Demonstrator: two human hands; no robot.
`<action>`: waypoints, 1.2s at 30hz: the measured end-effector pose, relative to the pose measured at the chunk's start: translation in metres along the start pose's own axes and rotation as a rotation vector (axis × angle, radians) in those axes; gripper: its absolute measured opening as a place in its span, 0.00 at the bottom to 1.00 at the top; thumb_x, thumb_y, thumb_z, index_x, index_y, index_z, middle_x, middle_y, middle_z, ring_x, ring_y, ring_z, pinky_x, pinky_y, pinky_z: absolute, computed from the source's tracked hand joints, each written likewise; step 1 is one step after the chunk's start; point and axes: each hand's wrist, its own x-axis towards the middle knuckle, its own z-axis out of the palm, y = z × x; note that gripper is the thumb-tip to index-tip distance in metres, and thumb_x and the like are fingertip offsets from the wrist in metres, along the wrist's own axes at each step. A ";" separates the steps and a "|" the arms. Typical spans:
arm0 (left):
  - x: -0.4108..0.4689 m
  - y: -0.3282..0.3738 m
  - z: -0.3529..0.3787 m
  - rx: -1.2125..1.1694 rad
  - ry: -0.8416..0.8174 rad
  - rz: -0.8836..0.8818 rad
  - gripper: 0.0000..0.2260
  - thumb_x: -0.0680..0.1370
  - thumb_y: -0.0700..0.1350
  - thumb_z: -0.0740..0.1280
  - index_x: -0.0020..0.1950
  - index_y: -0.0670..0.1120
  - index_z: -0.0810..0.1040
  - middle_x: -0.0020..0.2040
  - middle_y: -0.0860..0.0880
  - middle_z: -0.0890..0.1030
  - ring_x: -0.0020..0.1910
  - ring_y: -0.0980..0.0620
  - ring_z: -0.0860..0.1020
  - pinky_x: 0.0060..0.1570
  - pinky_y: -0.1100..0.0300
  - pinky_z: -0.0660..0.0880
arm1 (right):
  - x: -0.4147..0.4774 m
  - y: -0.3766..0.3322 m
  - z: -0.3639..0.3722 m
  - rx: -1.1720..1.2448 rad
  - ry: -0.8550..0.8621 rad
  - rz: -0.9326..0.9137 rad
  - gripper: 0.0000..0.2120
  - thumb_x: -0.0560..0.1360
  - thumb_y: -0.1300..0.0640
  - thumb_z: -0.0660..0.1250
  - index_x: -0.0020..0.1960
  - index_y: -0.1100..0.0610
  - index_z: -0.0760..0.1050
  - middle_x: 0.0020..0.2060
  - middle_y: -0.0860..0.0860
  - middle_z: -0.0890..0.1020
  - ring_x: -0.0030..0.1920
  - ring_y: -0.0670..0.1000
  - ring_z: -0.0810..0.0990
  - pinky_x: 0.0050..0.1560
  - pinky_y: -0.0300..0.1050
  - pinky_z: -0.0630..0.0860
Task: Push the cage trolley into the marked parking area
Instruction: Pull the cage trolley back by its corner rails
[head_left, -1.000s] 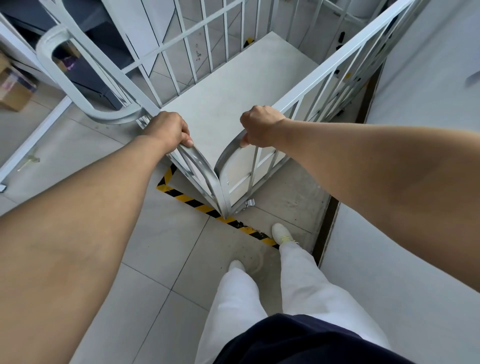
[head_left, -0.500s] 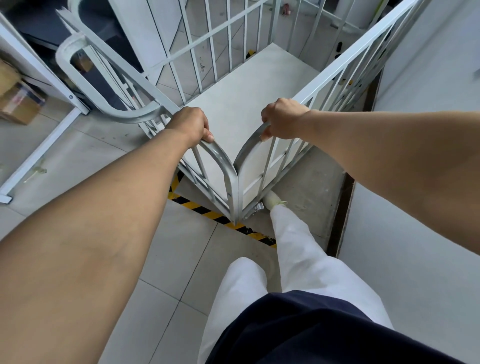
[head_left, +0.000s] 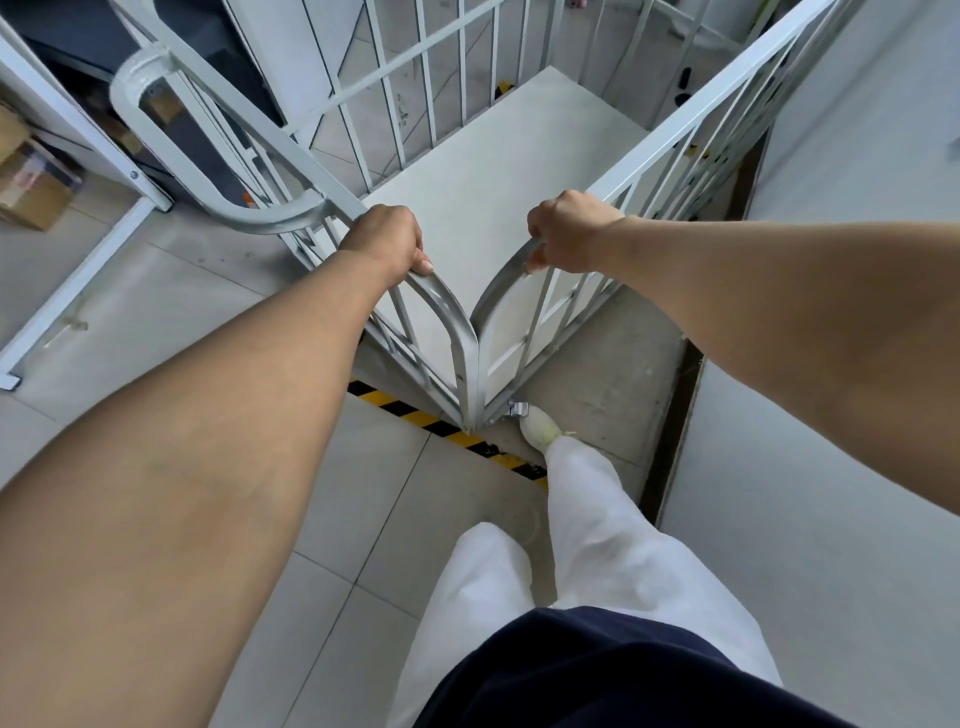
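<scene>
The cage trolley (head_left: 498, 156) is a white barred metal cage with a pale flat base, seen from above, its near corner pointing at me. My left hand (head_left: 387, 239) is closed over the top rail of the left side panel. My right hand (head_left: 569, 231) grips the curved top rail of the right side panel. A yellow-and-black striped floor line (head_left: 410, 413) runs under the trolley's near corner. My right foot (head_left: 540, 428) in a white shoe rests beside the caster at that corner, beyond the line.
A grey wall (head_left: 857, 156) stands close along the trolley's right side, with a dark gap at its foot. On the left are a white rack frame (head_left: 78, 280), a cardboard box (head_left: 31, 182) and a second rounded cage handle (head_left: 156, 130).
The trolley has rolled forward and away from me, further over the striped line. I stepped after it, my right foot crossing the line. Both hands kept their grip on the rails.
</scene>
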 end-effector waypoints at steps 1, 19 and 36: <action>0.001 0.002 -0.001 0.001 -0.003 0.006 0.07 0.73 0.35 0.70 0.48 0.37 0.85 0.49 0.43 0.85 0.45 0.48 0.76 0.46 0.64 0.67 | 0.001 0.001 0.000 0.004 0.000 0.001 0.22 0.73 0.48 0.72 0.60 0.61 0.76 0.55 0.60 0.79 0.55 0.62 0.78 0.46 0.46 0.73; -0.009 0.002 0.012 -0.033 0.030 0.041 0.07 0.73 0.35 0.71 0.49 0.37 0.85 0.49 0.43 0.86 0.47 0.48 0.78 0.49 0.62 0.71 | -0.011 0.005 0.002 0.004 0.006 0.025 0.22 0.71 0.48 0.74 0.59 0.59 0.77 0.49 0.58 0.79 0.46 0.59 0.76 0.47 0.48 0.75; -0.011 -0.031 -0.003 -0.120 0.058 -0.043 0.08 0.71 0.34 0.71 0.49 0.38 0.85 0.48 0.41 0.85 0.50 0.45 0.80 0.49 0.60 0.72 | 0.001 -0.035 -0.001 -0.110 -0.033 -0.030 0.24 0.72 0.45 0.71 0.59 0.62 0.76 0.53 0.60 0.79 0.51 0.62 0.78 0.46 0.47 0.74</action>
